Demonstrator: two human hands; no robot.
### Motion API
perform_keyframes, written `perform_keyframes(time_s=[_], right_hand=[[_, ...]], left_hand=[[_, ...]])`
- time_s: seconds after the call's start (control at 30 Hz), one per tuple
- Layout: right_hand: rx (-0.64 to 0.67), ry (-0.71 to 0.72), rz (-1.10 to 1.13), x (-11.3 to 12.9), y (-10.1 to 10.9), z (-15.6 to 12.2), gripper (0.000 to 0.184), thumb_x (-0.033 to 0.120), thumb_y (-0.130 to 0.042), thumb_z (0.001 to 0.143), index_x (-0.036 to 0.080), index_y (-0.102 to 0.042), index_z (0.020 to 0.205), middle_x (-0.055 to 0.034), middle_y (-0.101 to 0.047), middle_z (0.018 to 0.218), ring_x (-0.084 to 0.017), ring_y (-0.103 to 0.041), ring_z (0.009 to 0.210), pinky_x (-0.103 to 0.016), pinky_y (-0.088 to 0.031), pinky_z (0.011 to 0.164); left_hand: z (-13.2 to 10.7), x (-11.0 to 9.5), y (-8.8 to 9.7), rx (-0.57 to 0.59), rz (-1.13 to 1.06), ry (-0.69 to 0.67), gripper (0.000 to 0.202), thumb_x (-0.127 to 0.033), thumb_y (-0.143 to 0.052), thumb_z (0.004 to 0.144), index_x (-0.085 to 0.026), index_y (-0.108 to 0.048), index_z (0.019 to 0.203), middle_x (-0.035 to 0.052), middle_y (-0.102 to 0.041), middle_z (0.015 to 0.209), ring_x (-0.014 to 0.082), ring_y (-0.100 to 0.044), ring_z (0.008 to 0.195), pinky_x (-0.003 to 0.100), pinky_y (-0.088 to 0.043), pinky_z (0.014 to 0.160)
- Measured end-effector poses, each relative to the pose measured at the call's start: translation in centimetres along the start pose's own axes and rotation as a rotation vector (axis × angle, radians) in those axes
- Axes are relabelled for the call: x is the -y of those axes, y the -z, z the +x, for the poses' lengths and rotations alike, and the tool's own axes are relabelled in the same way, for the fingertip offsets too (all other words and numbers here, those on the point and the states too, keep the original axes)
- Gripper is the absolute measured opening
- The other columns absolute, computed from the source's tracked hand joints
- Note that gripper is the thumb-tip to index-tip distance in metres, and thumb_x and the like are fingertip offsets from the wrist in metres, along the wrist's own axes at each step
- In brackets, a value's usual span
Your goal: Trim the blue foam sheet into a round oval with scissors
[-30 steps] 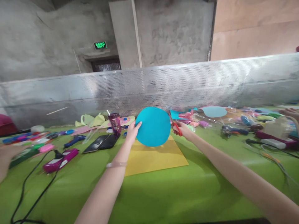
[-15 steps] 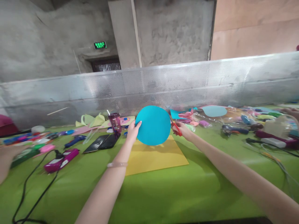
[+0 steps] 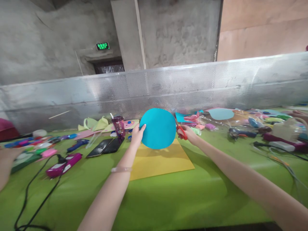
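A round turquoise paper disc [image 3: 158,128] is held upright above a yellow sheet [image 3: 158,159] that lies flat on the green table [image 3: 168,199]. My left hand [image 3: 137,134] pinches the disc at its left edge. At the disc's right edge my right hand [image 3: 189,133] grips red-handled scissors [image 3: 181,131], with the blades at the paper's rim.
A purple cup [image 3: 118,126], dark phones [image 3: 106,147], a magenta glue gun [image 3: 64,164] with a black cable and coloured pens lie left. Craft scraps, another glue gun [image 3: 238,133] and plastic bags crowd the right. A perforated metal barrier [image 3: 216,83] runs behind. Another person's hand [image 3: 6,160] shows far left.
The disc and both hands have risen very slightly. Otherwise the scene is almost unchanged.
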State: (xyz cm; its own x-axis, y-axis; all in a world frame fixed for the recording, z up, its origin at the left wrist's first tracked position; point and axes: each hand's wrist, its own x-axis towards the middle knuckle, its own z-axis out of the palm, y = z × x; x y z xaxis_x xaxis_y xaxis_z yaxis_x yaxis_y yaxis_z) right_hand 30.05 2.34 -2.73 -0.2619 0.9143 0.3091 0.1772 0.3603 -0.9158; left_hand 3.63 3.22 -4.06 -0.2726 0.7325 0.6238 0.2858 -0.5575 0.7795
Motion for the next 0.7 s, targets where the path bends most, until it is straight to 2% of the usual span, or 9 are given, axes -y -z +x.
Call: perform_keyframes(time_s=[0.17,0.4,0.7], right_hand=[[0.007,-0.012,-0.027,0.52,-0.11,-0.26,0.006,0.024,-0.050,0.066,0.019,-0.047,0.068,0.0018,-0.051,0.053,-0.010,-0.048,0.047,-0.020,-0.039,0.044],[0.003,-0.009,-0.013,0.51,-0.10,-0.23,0.008,0.025,-0.051,0.067,0.018,-0.047,0.068,0.0014,-0.050,0.054,-0.009,-0.048,0.047,-0.020,-0.038,0.044],[0.007,-0.006,0.026,-0.05,0.13,0.10,0.003,0.020,-0.050,0.066,0.018,-0.049,0.067,0.0020,-0.051,0.054,-0.009,-0.048,0.047,-0.020,-0.037,0.044]], left_hand=[[0.13,0.12,0.05,0.010,-0.016,0.006,0.030,-0.045,-0.053,0.073,-0.018,-0.059,0.085,0.0063,-0.064,0.087,0.0224,-0.057,0.083,0.033,-0.042,0.074],[-0.02,-0.12,0.00,-0.010,0.026,0.008,0.027,-0.046,-0.053,0.073,-0.019,-0.057,0.076,0.0042,-0.063,0.079,0.0215,-0.057,0.076,0.032,-0.042,0.069],[-0.02,-0.16,-0.07,0.007,-0.001,-0.022,0.030,-0.045,-0.053,0.073,-0.018,-0.059,0.085,0.0057,-0.064,0.087,0.0220,-0.057,0.082,0.032,-0.042,0.075]])
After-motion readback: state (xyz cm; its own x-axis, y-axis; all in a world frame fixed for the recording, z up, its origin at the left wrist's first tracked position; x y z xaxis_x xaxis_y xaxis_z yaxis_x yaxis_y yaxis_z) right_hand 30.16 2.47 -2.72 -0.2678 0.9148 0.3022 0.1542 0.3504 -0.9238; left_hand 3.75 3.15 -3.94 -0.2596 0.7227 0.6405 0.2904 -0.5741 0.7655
